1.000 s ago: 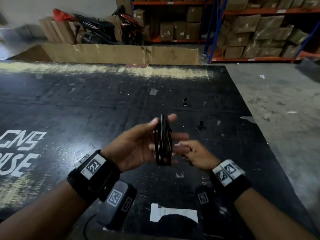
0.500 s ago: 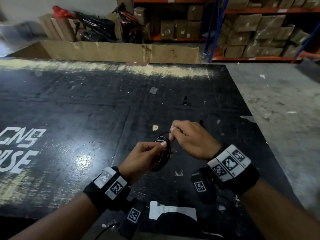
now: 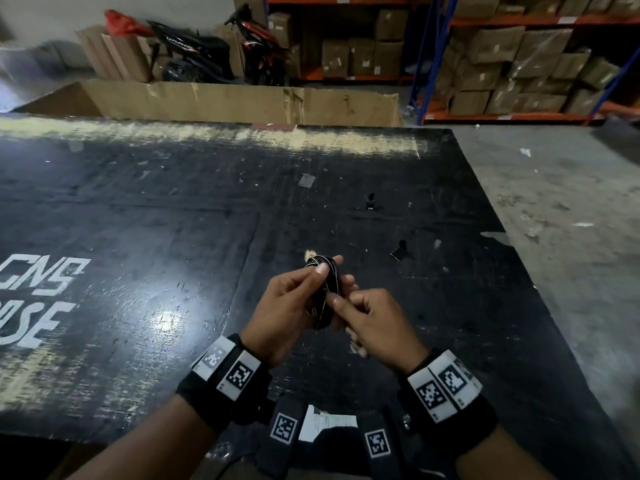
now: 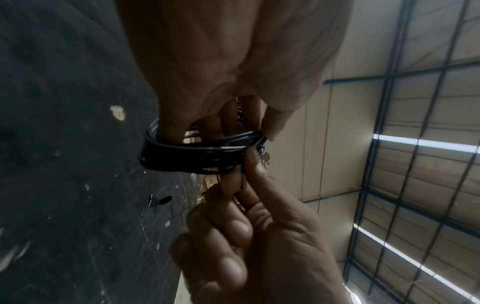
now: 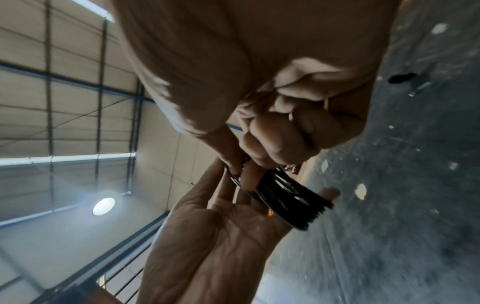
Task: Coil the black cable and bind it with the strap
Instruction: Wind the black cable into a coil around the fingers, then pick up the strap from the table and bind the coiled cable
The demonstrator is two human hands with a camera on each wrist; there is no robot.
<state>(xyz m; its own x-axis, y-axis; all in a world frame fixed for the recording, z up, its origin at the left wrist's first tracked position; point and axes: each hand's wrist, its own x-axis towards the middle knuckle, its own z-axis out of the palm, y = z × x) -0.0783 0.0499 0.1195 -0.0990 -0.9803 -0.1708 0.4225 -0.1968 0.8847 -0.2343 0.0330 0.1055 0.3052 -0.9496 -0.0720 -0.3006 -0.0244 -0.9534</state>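
The black cable (image 3: 325, 289) is wound into a small tight coil held above the black table (image 3: 173, 237). My left hand (image 3: 330, 271) grips the coil, thumb on its near face and fingers behind it. My right hand (image 3: 341, 306) pinches the coil's lower right side with thumb and index finger, the other fingers curled. The left wrist view shows the coil (image 4: 192, 156) below my fingers, with the right index fingertip (image 4: 250, 164) pressed on its rim and a thin strand under it. In the right wrist view the coil (image 5: 288, 197) lies against my left palm. I cannot make out a strap.
Two small black pieces (image 3: 370, 202) (image 3: 400, 249) lie on the table beyond my hands. A white paper label (image 3: 329, 424) sits at the near edge. White lettering (image 3: 34, 299) marks the left. The table's right edge (image 3: 512, 244) drops to concrete floor. Cardboard, motorbikes and shelves stand behind.
My right hand came down from the top of the coil to its lower right side. The left hand turned the coil and shifted its grip, thumb now over the near face.
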